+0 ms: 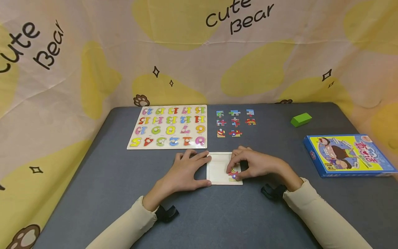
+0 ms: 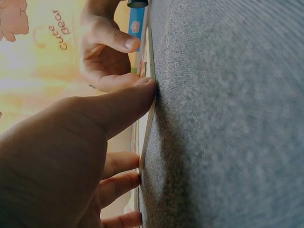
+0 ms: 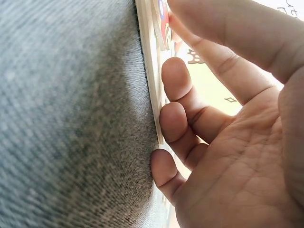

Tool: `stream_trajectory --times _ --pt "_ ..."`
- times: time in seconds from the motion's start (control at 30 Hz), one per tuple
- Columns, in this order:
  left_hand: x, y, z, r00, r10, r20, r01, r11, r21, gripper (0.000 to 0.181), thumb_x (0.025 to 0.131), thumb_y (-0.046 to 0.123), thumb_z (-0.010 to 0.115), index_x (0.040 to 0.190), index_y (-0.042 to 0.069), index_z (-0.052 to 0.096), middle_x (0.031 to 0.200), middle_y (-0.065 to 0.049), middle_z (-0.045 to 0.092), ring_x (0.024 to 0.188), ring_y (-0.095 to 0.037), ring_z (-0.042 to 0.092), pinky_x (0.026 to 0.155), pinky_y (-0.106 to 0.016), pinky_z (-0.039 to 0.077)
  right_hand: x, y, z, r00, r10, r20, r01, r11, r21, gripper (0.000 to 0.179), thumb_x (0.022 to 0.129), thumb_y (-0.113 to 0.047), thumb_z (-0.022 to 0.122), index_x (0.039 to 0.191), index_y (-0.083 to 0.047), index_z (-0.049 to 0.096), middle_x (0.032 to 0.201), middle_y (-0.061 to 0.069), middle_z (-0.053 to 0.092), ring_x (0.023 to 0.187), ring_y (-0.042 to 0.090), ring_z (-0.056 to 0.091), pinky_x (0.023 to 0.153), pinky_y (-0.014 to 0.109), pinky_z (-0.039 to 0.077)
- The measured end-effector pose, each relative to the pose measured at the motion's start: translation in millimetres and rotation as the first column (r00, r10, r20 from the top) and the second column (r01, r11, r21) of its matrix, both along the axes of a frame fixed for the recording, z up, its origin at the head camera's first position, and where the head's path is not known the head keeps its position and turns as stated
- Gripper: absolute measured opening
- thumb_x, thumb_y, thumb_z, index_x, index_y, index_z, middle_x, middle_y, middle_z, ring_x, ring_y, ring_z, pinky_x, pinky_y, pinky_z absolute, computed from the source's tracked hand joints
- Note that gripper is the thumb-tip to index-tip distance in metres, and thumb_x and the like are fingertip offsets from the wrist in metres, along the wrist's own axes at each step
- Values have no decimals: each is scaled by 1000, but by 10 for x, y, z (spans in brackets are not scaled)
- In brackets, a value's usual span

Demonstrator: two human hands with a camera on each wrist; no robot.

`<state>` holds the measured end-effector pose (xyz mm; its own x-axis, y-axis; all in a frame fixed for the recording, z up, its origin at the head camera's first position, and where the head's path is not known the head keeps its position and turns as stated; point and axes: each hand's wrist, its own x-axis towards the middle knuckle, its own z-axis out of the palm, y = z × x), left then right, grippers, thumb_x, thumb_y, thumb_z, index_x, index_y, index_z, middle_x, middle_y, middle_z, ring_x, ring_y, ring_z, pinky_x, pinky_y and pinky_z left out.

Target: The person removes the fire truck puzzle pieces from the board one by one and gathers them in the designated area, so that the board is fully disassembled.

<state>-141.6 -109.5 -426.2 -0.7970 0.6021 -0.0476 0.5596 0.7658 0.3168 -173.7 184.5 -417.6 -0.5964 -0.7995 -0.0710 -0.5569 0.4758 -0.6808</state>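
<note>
A shallow wooden puzzle tray (image 1: 218, 169) lies on the table in front of me. My right hand (image 1: 256, 163) is over its right side, pinching a colourful jigsaw piece (image 1: 233, 175) between thumb and index finger at the lower right corner. In the right wrist view the piece (image 3: 164, 23) stands slightly tilted at the tray's rim, and the other fingers are loosely bent. My left hand (image 1: 185, 174) spreads along the tray's left edge, with thumb and fingertips touching it. Behind the tray lie several loose jigsaw pieces (image 1: 235, 122) in rows.
A number puzzle board (image 1: 164, 125) lies at the back left, beside the loose pieces. To the right are a green block (image 1: 301, 119) and a blue-edged box (image 1: 351, 155) with cartoon figures. A patterned cloth (image 1: 186, 62) hangs behind the grey table (image 1: 217, 221).
</note>
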Motion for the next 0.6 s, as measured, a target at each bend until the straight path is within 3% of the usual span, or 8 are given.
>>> stream_trajectory --times 0.37,0.6 --pt "17 -1 26 1000 -9 -15 9 1000 7 80 86 59 73 153 23 49 163 2 41 140 -31 39 98 -55 30 13 9 38 999 -4 48 4 1000 -6 32 82 -21 85 112 -31 77 100 -12 68 93 18 49 84 40 35" --pt "20 4 34 1000 2 -2 -2 1000 15 80 86 59 73 153 23 49 163 3 41 140 -30 39 98 -55 30 17 4 34 999 -8 33 8 1000 2 35 80 -21 87 112 -32 77 97 -12 67 91 18 50 83 39 34"
